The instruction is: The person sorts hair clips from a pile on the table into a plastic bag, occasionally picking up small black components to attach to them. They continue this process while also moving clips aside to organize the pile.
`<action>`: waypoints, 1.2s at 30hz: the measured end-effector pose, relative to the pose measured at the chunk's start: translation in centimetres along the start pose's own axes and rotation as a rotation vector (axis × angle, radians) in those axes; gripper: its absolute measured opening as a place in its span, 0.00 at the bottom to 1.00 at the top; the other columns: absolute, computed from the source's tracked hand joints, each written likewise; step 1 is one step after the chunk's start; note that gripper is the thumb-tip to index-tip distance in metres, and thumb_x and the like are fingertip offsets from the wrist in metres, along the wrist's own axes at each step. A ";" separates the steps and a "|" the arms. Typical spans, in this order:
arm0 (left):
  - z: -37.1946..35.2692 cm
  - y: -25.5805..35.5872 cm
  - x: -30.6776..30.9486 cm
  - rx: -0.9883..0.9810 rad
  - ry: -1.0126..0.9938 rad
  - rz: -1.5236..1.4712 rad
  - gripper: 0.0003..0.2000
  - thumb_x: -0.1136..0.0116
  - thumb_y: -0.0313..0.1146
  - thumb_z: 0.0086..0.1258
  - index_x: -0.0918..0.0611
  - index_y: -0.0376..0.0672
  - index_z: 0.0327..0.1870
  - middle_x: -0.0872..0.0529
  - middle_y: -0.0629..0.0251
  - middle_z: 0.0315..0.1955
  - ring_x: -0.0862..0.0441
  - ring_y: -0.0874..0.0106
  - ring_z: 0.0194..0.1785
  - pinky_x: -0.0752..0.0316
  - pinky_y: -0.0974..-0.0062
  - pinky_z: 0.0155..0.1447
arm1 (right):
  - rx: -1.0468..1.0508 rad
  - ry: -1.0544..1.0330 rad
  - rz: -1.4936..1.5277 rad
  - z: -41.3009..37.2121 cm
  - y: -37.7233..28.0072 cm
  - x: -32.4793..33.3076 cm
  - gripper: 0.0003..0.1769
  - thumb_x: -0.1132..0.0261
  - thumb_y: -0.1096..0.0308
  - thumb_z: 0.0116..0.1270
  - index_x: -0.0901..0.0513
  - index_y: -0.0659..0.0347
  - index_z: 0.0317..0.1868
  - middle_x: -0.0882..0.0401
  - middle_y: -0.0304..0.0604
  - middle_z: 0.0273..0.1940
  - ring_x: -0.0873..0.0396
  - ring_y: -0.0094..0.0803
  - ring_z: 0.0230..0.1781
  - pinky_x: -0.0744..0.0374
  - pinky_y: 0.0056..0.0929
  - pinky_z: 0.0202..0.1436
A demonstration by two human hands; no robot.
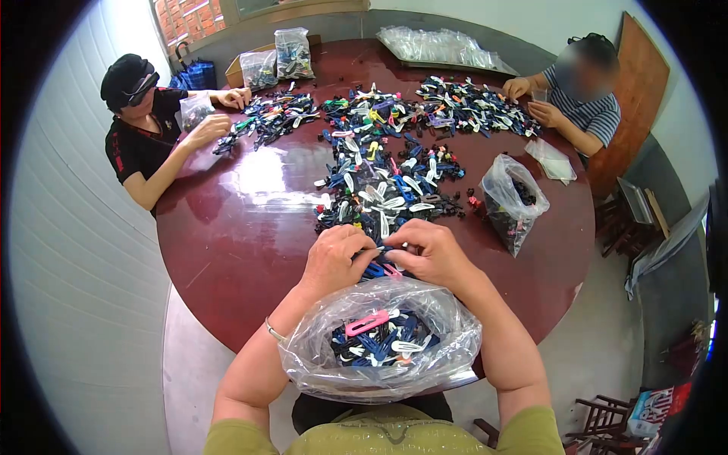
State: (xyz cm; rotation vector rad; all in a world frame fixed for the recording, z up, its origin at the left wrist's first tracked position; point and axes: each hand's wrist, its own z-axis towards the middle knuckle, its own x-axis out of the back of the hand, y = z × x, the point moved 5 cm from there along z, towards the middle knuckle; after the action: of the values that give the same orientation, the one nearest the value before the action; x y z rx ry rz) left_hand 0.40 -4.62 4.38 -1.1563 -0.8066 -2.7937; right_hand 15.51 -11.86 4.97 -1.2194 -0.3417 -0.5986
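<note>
My left hand [337,258] and my right hand [428,254] meet at the near end of a long pile of hair clips [387,193] on the round red table. The fingertips of both are pinched close together at a small whitish clip; which hand grips it is hard to tell. Blue and pink clips lie just under them. Right below, between my forearms, an open clear plastic bag [303,349] holds many clips, dark blue, black and white, with a pink clip [367,324] on top.
One person [144,136] sits at the left and another [591,98] at the right, both handling small bags. An open bag of clips [516,201] stands on the table's right side. Filled bags [293,54] and a tray of clear packets [444,49] are at the back.
</note>
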 end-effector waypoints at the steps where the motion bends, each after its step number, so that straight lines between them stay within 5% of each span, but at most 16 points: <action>1: 0.0 0.1 -0.1 -0.013 0.013 -0.026 0.04 0.34 0.28 0.53 0.17 0.44 0.29 0.17 0.65 0.31 0.19 0.64 0.38 0.26 0.67 0.44 | 0.023 -0.013 -0.024 0.2 -0.2 -0.4 0.09 0.29 0.67 0.55 0.14 0.60 0.36 0.20 0.42 0.32 0.21 0.32 0.27 0.23 0.29 0.31; 6: 0.1 0.0 0.0 -0.103 0.024 0.029 0.08 0.33 0.27 0.53 0.16 0.42 0.35 0.15 0.63 0.39 0.19 0.62 0.43 0.28 0.65 0.50 | 0.073 0.029 -0.136 0.3 0.6 -0.6 0.09 0.31 0.63 0.58 0.14 0.59 0.33 0.19 0.44 0.32 0.19 0.40 0.31 0.22 0.36 0.36; 9: 0.7 0.7 1.5 -0.074 0.093 0.131 0.14 0.34 0.29 0.55 0.17 0.40 0.44 0.18 0.57 0.49 0.22 0.58 0.52 0.32 0.62 0.57 | -0.081 0.097 -0.151 0.2 0.9 0.6 0.10 0.32 0.62 0.58 0.15 0.60 0.32 0.18 0.45 0.31 0.18 0.41 0.31 0.22 0.37 0.35; 11: 0.5 -0.3 1.6 -0.026 0.081 0.220 0.21 0.35 0.32 0.58 0.21 0.38 0.54 0.25 0.48 0.60 0.29 0.52 0.62 0.36 0.58 0.64 | -0.115 0.159 -0.195 0.4 1.2 1.4 0.10 0.31 0.64 0.59 0.16 0.64 0.31 0.19 0.44 0.28 0.20 0.34 0.27 0.24 0.31 0.32; 13: -0.1 -2.3 0.2 0.002 -0.024 0.192 0.21 0.35 0.33 0.60 0.21 0.39 0.54 0.26 0.47 0.59 0.30 0.51 0.63 0.38 0.57 0.65 | -0.197 0.174 -0.193 0.5 2.3 1.8 0.13 0.30 0.63 0.59 0.17 0.67 0.30 0.20 0.43 0.25 0.23 0.28 0.23 0.26 0.29 0.29; 16: -0.2 -2.7 -0.4 0.009 -0.068 0.225 0.18 0.37 0.34 0.62 0.20 0.41 0.53 0.24 0.47 0.57 0.27 0.52 0.61 0.34 0.59 0.64 | -0.278 0.168 -0.126 0.4 3.0 2.3 0.15 0.31 0.60 0.60 0.16 0.66 0.30 0.18 0.46 0.27 0.19 0.36 0.25 0.24 0.33 0.31; 22: 0.3 -2.2 0.1 0.044 0.009 0.200 0.11 0.36 0.33 0.60 0.15 0.42 0.43 0.17 0.53 0.50 0.19 0.57 0.50 0.26 0.64 0.55 | -0.458 0.161 0.520 0.1 2.7 2.3 0.09 0.31 0.67 0.62 0.17 0.65 0.34 0.21 0.32 0.25 0.25 0.15 0.23 0.30 0.16 0.24; 29: 0.3 -2.8 0.3 0.122 0.084 0.087 0.09 0.36 0.31 0.60 0.14 0.41 0.41 0.17 0.54 0.51 0.20 0.56 0.51 0.26 0.64 0.55 | -0.237 0.042 0.779 -1.3 -2.0 4.2 0.02 0.33 0.75 0.60 0.18 0.62 0.32 0.21 0.29 0.26 0.29 0.14 0.22 0.33 0.15 0.24; 30: 0.4 -2.9 0.4 0.117 0.100 0.081 0.09 0.36 0.30 0.60 0.15 0.41 0.41 0.18 0.54 0.52 0.20 0.55 0.52 0.27 0.64 0.56 | -0.263 -0.061 0.699 -2.1 -2.8 4.7 0.01 0.32 0.77 0.57 0.17 0.64 0.31 0.21 0.30 0.26 0.29 0.14 0.22 0.34 0.15 0.25; 32: 0.7 -2.7 0.5 0.048 0.110 0.104 0.09 0.36 0.30 0.60 0.15 0.41 0.41 0.18 0.54 0.53 0.22 0.55 0.56 0.30 0.62 0.61 | 0.107 -0.281 0.651 -2.3 -6.1 5.1 0.01 0.31 0.77 0.56 0.15 0.65 0.30 0.22 0.30 0.23 0.29 0.14 0.22 0.35 0.15 0.25; 33: 0.7 -2.6 0.4 0.014 0.111 0.114 0.09 0.37 0.30 0.60 0.15 0.41 0.41 0.18 0.54 0.53 0.23 0.54 0.58 0.32 0.61 0.63 | 0.068 -0.357 0.577 -2.5 -6.6 4.8 0.02 0.31 0.77 0.56 0.14 0.65 0.31 0.21 0.32 0.24 0.28 0.14 0.22 0.34 0.16 0.25; 36: 0.8 -2.2 0.1 0.014 0.019 0.070 0.09 0.37 0.29 0.60 0.16 0.41 0.42 0.19 0.53 0.54 0.26 0.55 0.62 0.38 0.59 0.68 | -0.144 0.064 0.394 -1.8 -3.9 3.6 0.02 0.32 0.76 0.58 0.14 0.65 0.32 0.21 0.33 0.25 0.28 0.15 0.22 0.32 0.17 0.25</action>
State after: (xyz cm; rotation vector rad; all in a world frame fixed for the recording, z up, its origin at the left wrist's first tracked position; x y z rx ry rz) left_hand 0.37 -2.29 3.94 -1.1311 -0.7673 -2.7345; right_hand 15.89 -15.26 9.38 -1.3582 -0.0001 -0.3229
